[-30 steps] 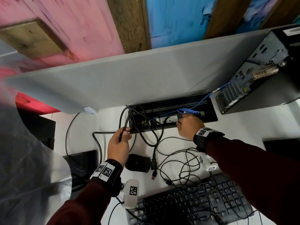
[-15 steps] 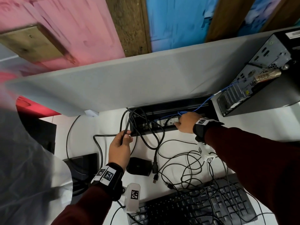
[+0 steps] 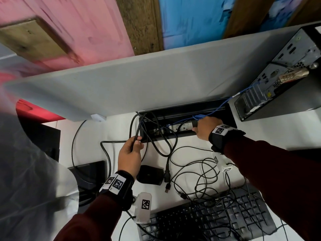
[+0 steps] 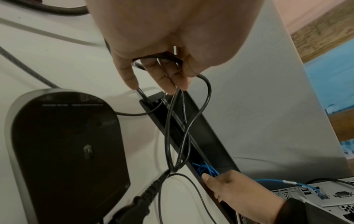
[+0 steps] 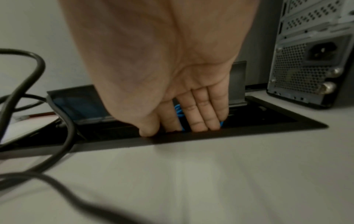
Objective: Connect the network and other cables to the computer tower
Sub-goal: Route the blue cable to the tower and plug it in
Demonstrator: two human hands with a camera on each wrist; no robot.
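The computer tower point(image 3: 278, 75) stands at the back right, rear panel facing me. A blue network cable point(image 3: 220, 106) runs from its port down into the black desk cable tray point(image 3: 231, 117), with a loose coil point(image 4: 206, 169) inside. My right hand point(image 3: 196, 126) reaches into the tray; its straight fingers point(image 5: 201, 118) press against the blue coil point(image 5: 179, 113). My left hand point(image 3: 137, 143) grips a bunch of black cables point(image 3: 139, 126) at the tray's left end; its fingers point(image 4: 168, 72) curl round them. The tower's power socket point(image 5: 321, 50) shows no plug in it.
A black mouse point(image 3: 150, 174), a black power plug point(image 3: 167, 176) and a USB plug point(image 3: 167, 186) lie on the white desk. A black keyboard point(image 3: 208, 218) sits in front under tangled thin cables point(image 3: 199, 173). A grey partition point(image 3: 139, 80) stands behind the tray.
My right hand has gone from holding the blue coil above the tray to pressing it down inside, further right. The left hand keeps its grip on the black cables.
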